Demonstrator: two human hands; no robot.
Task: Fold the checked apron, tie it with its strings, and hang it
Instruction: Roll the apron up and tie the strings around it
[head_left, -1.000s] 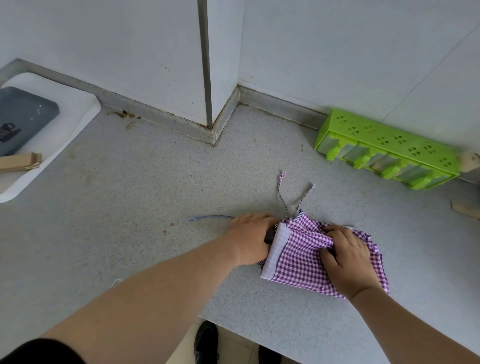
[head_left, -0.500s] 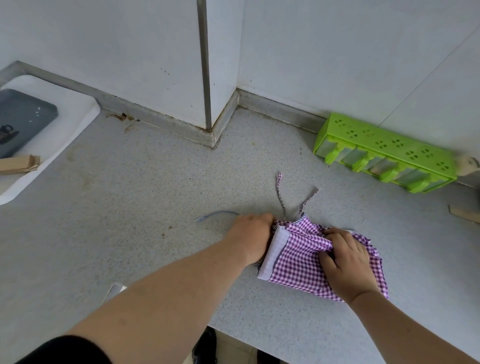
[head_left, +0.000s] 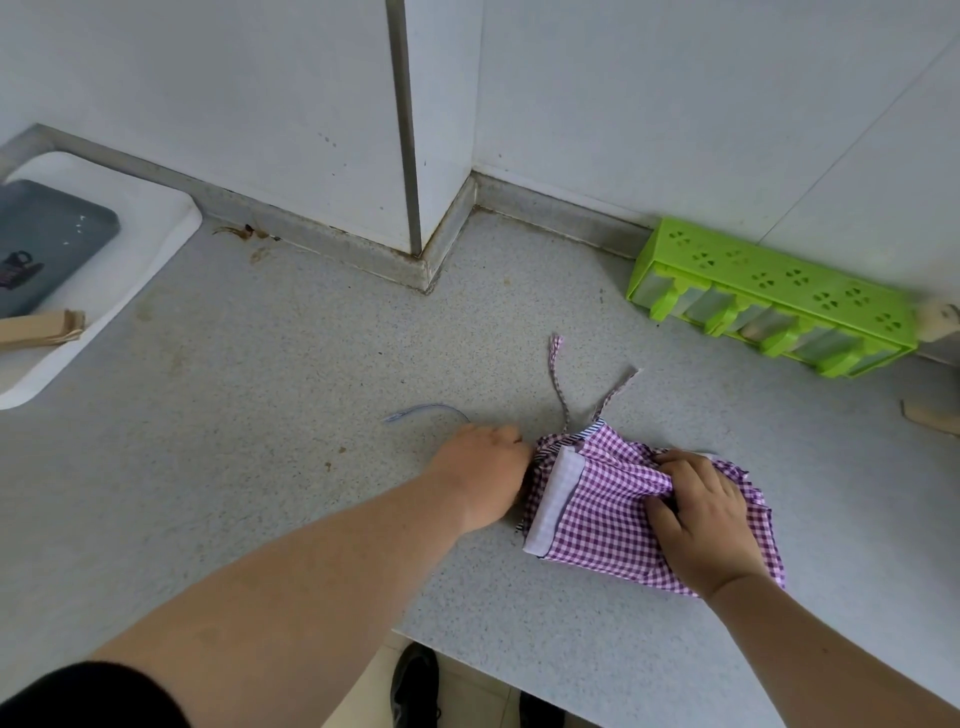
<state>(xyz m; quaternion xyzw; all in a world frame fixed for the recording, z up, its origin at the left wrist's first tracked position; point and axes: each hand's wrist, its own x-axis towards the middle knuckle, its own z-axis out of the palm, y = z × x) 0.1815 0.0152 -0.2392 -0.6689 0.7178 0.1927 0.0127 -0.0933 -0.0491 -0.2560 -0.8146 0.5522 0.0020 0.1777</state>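
Grey speckled countertop (head_left: 260, 415), white wall panels (head_left: 208, 104), daylight

One purple-and-white checked cloth apron (head_left: 608, 519) lies bunched on the speckled grey counter (head_left: 260, 415), with two thin checked strings (head_left: 558, 384) at its 12 o'clock edge. Two bare hands rest at it, the left hand (head_left: 483, 478) and the right hand (head_left: 701, 514). One lime-green plastic rack (head_left: 769, 296) sits at 2 o'clock, one white tray (head_left: 130, 244) at 10 o'clock, and one pale blue strip (head_left: 426, 410).
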